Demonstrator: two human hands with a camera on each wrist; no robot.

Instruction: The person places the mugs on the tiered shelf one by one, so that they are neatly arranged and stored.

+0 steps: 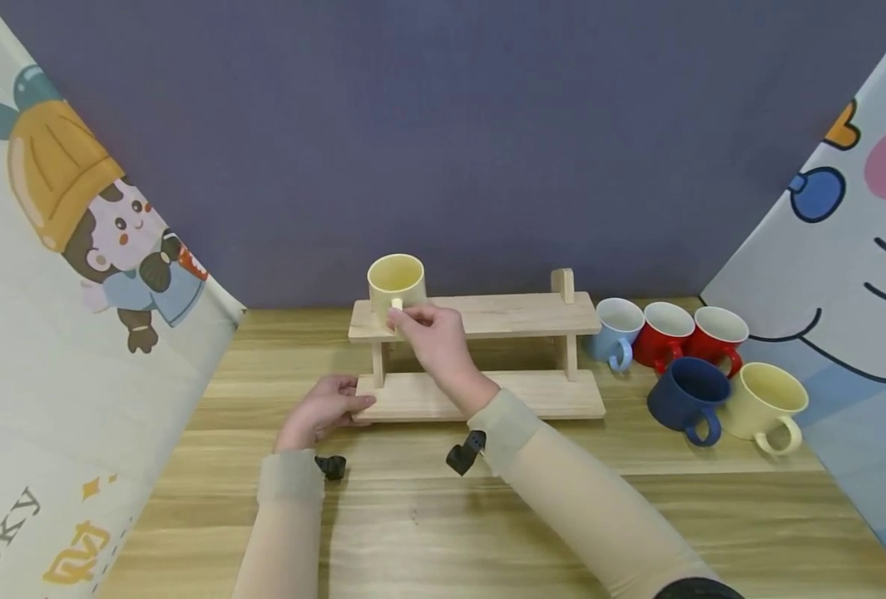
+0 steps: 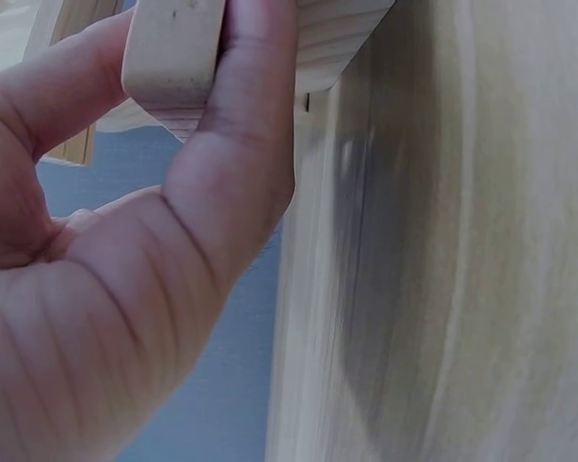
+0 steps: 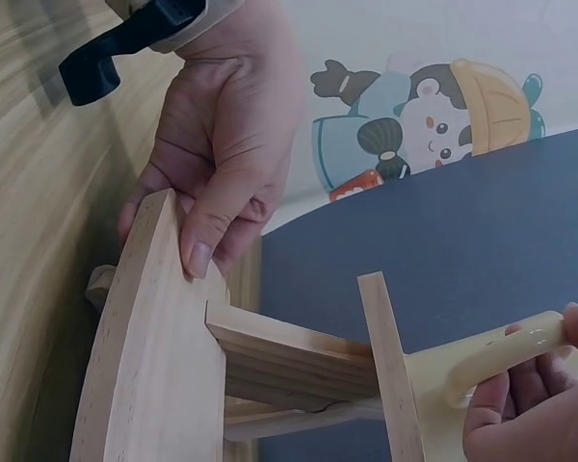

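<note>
A pale yellow mug (image 1: 396,281) stands upright at the left end of the upper board of a two-tier wooden rack (image 1: 480,395). My right hand (image 1: 438,341) pinches the mug's handle (image 3: 506,356), which faces toward me. At the rack's lower left corner, my left hand (image 1: 326,409) grips the end of the lower board (image 3: 154,327), thumb on top and fingers beneath. In the left wrist view the board's end (image 2: 176,53) sits between thumb and fingers.
Right of the rack stand a light blue mug (image 1: 616,331), two red mugs (image 1: 660,337), a dark blue mug (image 1: 685,399) and another yellow mug (image 1: 768,403). An upright wooden end piece (image 1: 562,284) rises at the upper board's right end. A dark blue-grey wall (image 1: 443,150) stands behind.
</note>
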